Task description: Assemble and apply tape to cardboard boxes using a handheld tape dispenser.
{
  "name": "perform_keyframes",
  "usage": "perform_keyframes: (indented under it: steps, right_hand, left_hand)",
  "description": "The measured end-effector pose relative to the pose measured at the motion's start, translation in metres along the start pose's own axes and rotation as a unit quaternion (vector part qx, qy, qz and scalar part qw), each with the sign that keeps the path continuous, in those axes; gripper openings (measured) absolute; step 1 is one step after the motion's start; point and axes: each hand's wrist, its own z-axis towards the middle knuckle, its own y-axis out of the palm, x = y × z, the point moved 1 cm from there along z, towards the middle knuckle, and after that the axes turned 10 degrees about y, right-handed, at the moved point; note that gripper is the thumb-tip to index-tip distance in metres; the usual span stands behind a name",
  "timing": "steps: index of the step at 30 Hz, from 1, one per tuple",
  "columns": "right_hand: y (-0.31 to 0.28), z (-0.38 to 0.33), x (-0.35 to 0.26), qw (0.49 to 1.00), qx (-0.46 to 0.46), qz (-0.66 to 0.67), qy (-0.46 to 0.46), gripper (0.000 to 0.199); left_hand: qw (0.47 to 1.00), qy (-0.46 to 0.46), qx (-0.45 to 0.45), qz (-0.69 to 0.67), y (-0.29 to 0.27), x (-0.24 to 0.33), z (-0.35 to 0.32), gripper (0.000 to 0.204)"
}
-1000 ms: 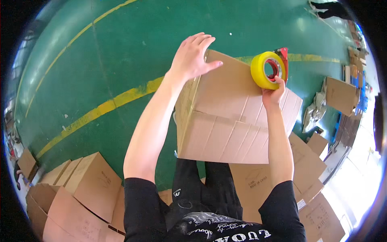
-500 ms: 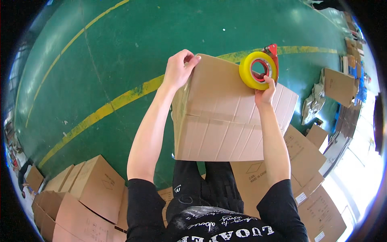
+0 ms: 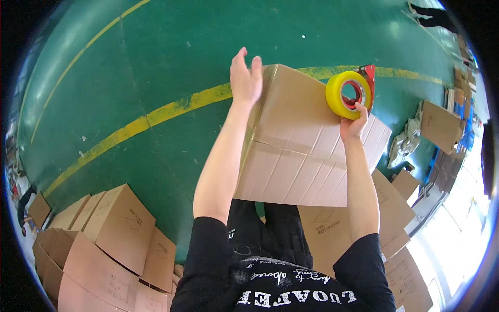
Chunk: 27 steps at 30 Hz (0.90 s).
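A brown cardboard box (image 3: 299,112) stands tilted in front of me, with clear tape along its left edge and across its seam. At its far left edge is my left hand (image 3: 246,78), fingers stretched out and thumb apart, holding nothing; whether the palm touches the box I cannot tell. My right hand (image 3: 354,124) grips a tape dispenser (image 3: 370,78) with a red metal frame and a wide roll of yellow tape (image 3: 338,96). The dispenser is over the right part of the box, and some of my fingers are hidden behind the roll.
Several large cartons (image 3: 117,223) stand at lower left, and more cartons (image 3: 332,229) lie at lower right. A yellow line (image 3: 171,110) crosses the green floor (image 3: 156,57). Another person's dark-clothed legs (image 3: 434,18) show at the far right.
My left hand has gone from a curled pinch at the box's far corner to open fingers. The box has turned slightly clockwise and, with the dispenser, sits farther right in view.
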Motion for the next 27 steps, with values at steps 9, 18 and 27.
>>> perform_keyframes:
  steps: [9,18,27]
  right_hand:
    - [-0.067,0.042,0.020,0.993,-0.023,-0.069,-0.094,0.016]
    - [-0.013,-0.004,0.011,0.997,0.065,0.018,-0.033,0.029]
    - [-0.074,-0.023,-0.021,0.996,0.039,-0.039,-0.070,0.025]
  left_hand:
    - [0.948,0.077,-0.235,0.198,0.021,0.079,-0.090,0.073]
    - [0.973,-0.116,-0.185,-0.078,-0.100,0.042,-0.310,0.081]
    - [0.952,-0.192,-0.145,-0.189,-0.084,0.027,-0.320,0.079]
